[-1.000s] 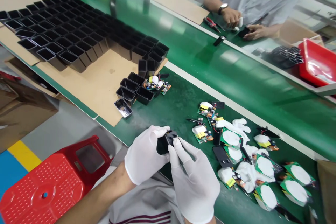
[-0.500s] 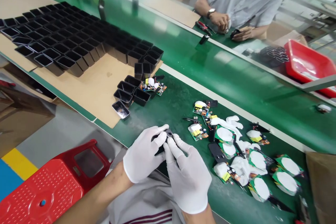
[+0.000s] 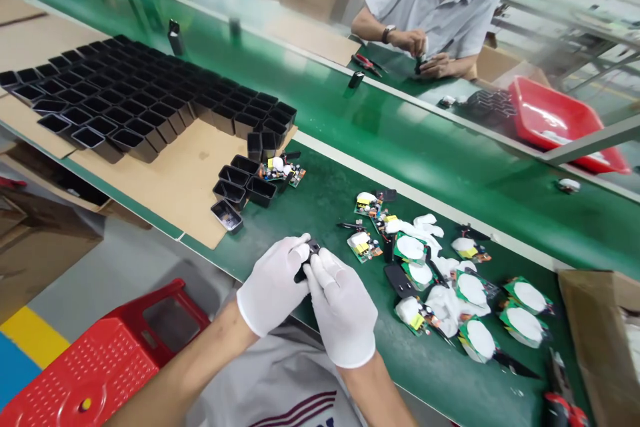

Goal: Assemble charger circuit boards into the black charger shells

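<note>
Both my hands wear white gloves and press together around a small black plastic casing at the near edge of the green bench. My left hand wraps its left side, and my right hand closes over its right side; most of the casing is hidden by the fingers. To the right lie several green circuit boards with white pads and loose black covers. A few open black housings stand just beyond my hands, beside one populated board.
Rows of black housings fill a cardboard sheet at the left. A green conveyor runs behind. Across it a person in a grey shirt handles a small part. A red tray, a red stool and a cardboard box stand around.
My hands have closed tighter over the casing, so less of it shows. The view has tilted up and shifted, showing more of the far side. The person opposite has raised both hands together.
</note>
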Tool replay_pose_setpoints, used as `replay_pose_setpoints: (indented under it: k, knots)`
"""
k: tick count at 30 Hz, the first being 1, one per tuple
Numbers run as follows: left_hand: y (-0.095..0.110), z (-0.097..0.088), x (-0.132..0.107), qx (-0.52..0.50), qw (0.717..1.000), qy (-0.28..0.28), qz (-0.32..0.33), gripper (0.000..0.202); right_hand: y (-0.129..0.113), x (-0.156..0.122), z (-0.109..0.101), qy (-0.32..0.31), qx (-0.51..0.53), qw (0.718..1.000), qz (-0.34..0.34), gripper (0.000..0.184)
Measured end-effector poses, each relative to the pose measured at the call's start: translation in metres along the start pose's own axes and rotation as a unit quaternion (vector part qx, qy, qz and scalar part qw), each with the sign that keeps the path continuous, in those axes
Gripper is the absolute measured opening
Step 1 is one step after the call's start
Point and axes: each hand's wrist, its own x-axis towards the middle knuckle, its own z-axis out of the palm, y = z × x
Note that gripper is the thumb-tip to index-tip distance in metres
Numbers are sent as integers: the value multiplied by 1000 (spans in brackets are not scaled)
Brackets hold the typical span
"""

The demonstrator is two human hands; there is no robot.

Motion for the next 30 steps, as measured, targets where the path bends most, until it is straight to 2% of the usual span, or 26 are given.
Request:
replay_pose_setpoints:
  k: [6,10,12,16,21,23,25,28,30]
  knots:
    - [-4,6,-4,-2,1000,28,14,33,-2,-5,-1,32,32,997,68,22]
    - [2,0,1,10,999,41,19,28,-3,0,-10,18,11,997,68,24]
    - [7,-7,5,13,999,38,25,27,-4,3,-15,30,2,998,61,18]
    - [9,-14,4,20,1000,-2,22,27,-7,0,-14,37,20,999,29,22]
    - [-2,-2,-9,36,997,-59,-25,35,-11,-15,0,-14,43,997,59,25]
    - [-4,-3,-11,0,998,-54,-34,39,-11,-15,0,-20,65,994,90,25]
    - [-3,-11,-8,-67,993,-67,-76,46,-11,-11,-3,-17,101,986,133,22]
    - [-2,-29,-2,-195,959,-105,-175,67,-8,-1,-10,12,191,955,227,18]
    - [-3,-39,1,-271,932,-109,-213,75,-5,5,-15,20,236,934,267,22]
